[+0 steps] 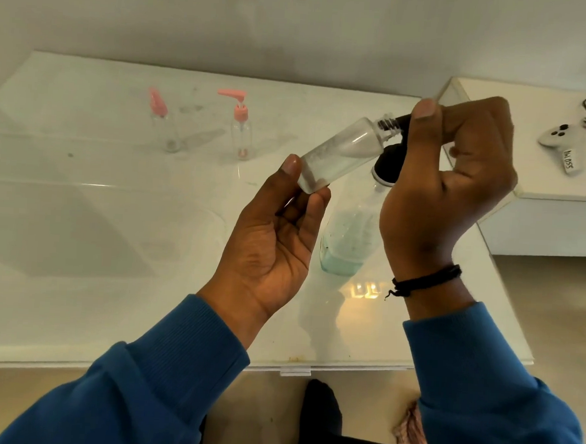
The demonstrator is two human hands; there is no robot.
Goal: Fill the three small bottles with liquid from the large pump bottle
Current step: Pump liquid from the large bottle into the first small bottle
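The left hand (277, 227) pinches the base of a small clear bottle (340, 152) between thumb and fingertips, holding it tilted with its threaded neck up toward 2 o'clock against the black pump nozzle. The right hand (449, 169) is curled over the black pump head (387, 166) of the large pump bottle (349, 232), which stands on the white glass table (79, 208) at 4 o'clock from the small bottle, with only a shallow layer of blue-green liquid at its bottom. The small bottle seems to hold a little foamy liquid. The risk, as I judge it, is misalignment: the neck is narrow, and a hard press could shift the spout so liquid runs down onto the table. The light two-point grip may also let the bottle slip. With so little liquid left, the pump may draw air and sputter. Two pink-capped small bottles (160, 121) (241, 129) wait at 10 o'clock, apparently empty.
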